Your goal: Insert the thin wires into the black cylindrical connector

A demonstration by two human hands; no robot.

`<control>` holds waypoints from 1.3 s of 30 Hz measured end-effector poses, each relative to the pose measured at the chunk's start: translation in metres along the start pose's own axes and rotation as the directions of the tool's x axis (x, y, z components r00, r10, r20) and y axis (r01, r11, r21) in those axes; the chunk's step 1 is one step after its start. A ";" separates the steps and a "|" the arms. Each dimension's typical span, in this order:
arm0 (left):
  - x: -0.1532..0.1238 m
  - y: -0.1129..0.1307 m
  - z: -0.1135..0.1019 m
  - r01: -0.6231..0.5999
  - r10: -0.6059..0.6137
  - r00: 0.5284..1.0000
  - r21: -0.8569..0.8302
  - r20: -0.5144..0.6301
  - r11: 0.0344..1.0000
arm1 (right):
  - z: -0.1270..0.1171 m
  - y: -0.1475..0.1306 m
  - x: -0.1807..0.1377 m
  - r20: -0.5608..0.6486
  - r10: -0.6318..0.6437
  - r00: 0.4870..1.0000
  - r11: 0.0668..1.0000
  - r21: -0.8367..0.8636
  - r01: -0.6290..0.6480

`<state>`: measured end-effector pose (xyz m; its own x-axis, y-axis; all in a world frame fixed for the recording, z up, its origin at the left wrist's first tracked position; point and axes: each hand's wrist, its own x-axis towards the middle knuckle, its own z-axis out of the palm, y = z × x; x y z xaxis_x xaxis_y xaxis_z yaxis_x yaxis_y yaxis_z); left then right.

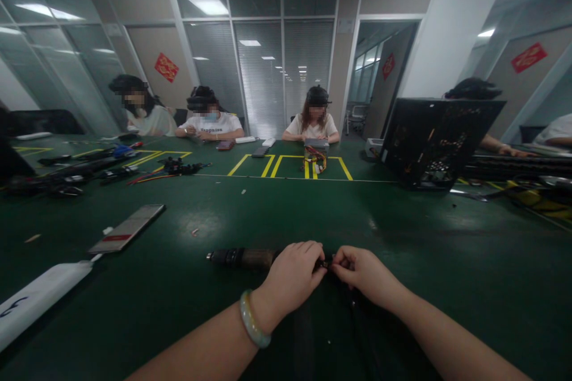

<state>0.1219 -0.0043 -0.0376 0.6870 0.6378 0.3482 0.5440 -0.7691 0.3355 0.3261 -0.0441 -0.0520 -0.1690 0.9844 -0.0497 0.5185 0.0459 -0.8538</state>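
A long dark power tool point(257, 258), with a drill-like metal-tipped nose at its left end, lies on the green table point(187, 321) in front of me. My left hand point(295, 271), a pale bangle point(254, 318) at its wrist, is closed round the right part of the tool and hides much of it. Close beside it, my right hand point(364, 274) has its fingertips pinched at the tool's right end. What is between those fingertips is too small and dark to make out. A black cord point(355, 309) runs from near there toward me.
To the left lie a white device point(49, 292) and a flat grey phone-like slab point(129, 229). Black parts and cables point(174, 166) sit farther back. A black computer case point(440, 143) stands at the right. Several people sit across the table, near a power supply point(316, 146) with wires.
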 end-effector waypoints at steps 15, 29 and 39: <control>0.000 0.000 0.000 -0.006 0.006 1.000 -0.004 -0.006 1.000 | 0.000 0.001 0.001 -0.008 -0.005 1.000 1.000 -0.017 0.004; 0.001 0.003 -0.004 -0.055 0.055 0.998 0.020 0.007 0.998 | 0.000 0.001 0.002 -0.006 -0.008 1.000 1.000 -0.017 0.008; 0.000 0.000 0.000 -0.015 0.015 1.000 0.013 -0.007 1.000 | 0.000 0.001 0.002 -0.003 -0.004 1.000 1.000 -0.007 0.004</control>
<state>0.1219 -0.0043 -0.0381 0.6919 0.6265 0.3589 0.5400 -0.7790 0.3187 0.3258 -0.0419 -0.0528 -0.1684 0.9847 -0.0448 0.5237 0.0508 -0.8504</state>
